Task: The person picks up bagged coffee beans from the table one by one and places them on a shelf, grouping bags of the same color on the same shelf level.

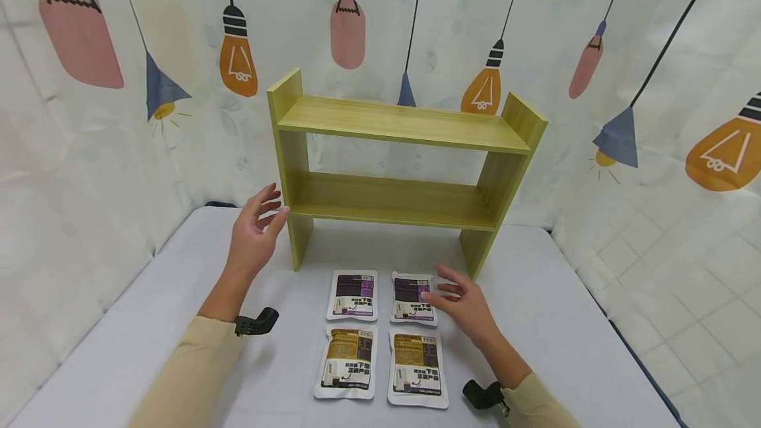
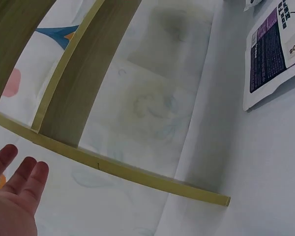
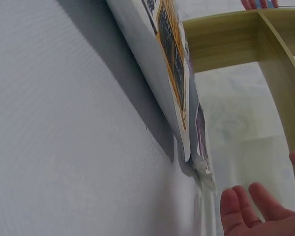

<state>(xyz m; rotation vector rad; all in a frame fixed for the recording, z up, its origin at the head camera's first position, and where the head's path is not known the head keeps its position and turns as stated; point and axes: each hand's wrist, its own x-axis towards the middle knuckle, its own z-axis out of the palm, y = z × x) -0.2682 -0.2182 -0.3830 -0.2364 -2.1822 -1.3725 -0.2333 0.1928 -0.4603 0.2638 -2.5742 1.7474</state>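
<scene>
Left hand raised above the table, fingers spread and relaxed, holding nothing; thumb just beside the left upright of the wooden shelf. Cannot tell whether it touches.

Right hand low over the table, fingers straight and loosely fanned, gripping nothing; fingertips at the right edge of the rear right purple pouch. Contact not certain.

Four flat pouches lie in a two-by-two block in front of the shelf: rear left purple pouch, front left brown pouch, front right brown pouch. Shelf stands at the back of the table, against a curtain printed with light bulbs.
</scene>
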